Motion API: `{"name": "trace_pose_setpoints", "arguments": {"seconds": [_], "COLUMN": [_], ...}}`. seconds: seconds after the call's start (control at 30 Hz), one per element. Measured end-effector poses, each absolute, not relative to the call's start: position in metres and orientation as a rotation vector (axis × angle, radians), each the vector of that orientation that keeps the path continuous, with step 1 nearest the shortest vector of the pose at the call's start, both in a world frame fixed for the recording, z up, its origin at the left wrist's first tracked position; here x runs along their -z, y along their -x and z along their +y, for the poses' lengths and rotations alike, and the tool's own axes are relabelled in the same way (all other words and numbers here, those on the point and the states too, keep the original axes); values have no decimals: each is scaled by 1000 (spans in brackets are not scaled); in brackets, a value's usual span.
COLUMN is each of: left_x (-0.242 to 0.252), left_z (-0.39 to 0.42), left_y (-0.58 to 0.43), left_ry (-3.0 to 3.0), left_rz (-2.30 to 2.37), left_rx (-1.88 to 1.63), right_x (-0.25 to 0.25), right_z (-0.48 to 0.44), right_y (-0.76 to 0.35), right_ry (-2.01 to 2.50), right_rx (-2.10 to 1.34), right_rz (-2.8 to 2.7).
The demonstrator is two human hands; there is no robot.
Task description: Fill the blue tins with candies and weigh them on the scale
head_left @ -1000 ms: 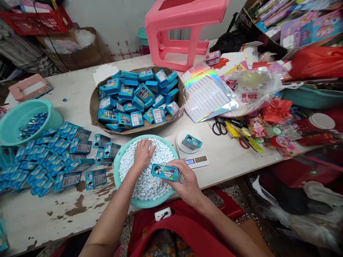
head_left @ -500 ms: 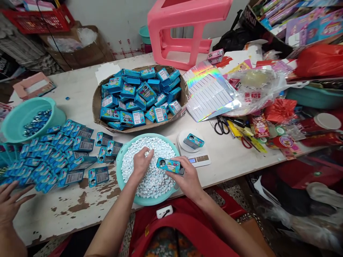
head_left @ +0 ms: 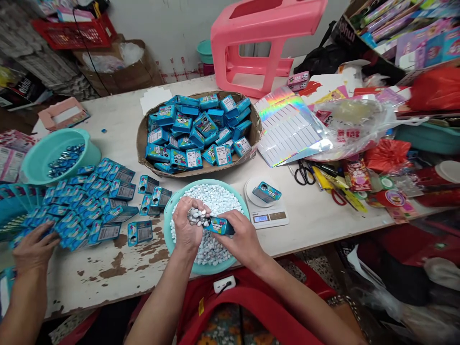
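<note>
Small white candies (head_left: 215, 256) fill a mint-green basin (head_left: 168, 225) in front of me. My left hand (head_left: 189, 225) is cupped around a handful of these candies, above the basin. Close against it, my right hand (head_left: 240, 235) grips a small blue candy box (head_left: 220, 225), tilted so that its open end meets the handful. To the right, another blue box (head_left: 267, 191) lies on the round plate of a white digital scale (head_left: 276, 218); its display is lit. A few boxes with round holes (head_left: 140, 233) stand left of the basin.
Behind the basin a cardboard tray (head_left: 143, 163) holds many blue boxes. More boxes crowd the left, near a co-worker's hand (head_left: 34, 247) and a basin of wrapped sweets (head_left: 95, 148). Scissors (head_left: 304, 173), holographic sheets (head_left: 287, 124) and a pink stool (head_left: 219, 52) lie beyond.
My left hand has come up from the candies with a handful and turned toward the box. The view has shifted slightly. The co-worker's hand has moved to the left-hand boxes.
</note>
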State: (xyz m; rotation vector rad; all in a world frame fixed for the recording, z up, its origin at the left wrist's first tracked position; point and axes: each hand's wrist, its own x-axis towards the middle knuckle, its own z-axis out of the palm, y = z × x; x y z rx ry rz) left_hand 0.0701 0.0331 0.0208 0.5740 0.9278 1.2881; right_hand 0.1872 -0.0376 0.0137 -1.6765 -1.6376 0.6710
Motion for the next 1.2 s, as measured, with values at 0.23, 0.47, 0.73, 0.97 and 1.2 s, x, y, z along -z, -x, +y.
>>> {"name": "trace_pose_setpoints", "arguments": {"seconds": [0.23, 0.47, 0.73, 0.97, 1.2], "left_x": [-19, -18, -34, -35, -27], "left_z": [34, 35, 35, 37, 34], "left_y": [-71, -74, -80, -85, -90], "left_ry": [-656, -717, -746, -722, -784], "left_rz": [1052, 1036, 1086, 1099, 1112], "left_rx": [-1261, -1281, -1347, -1385, -1350], "right_x": [-13, -12, -23, -24, -17], "right_z": [-36, -35, -36, -38, -34], "right_y": [-188, -188, -187, -187, -189], "right_ry": [1645, 1594, 1527, 1503, 1529], "right_rx": [-669, -724, -798, -832, -802], "right_rz": [-1667, -1587, -1439, -1394, -1422]}}
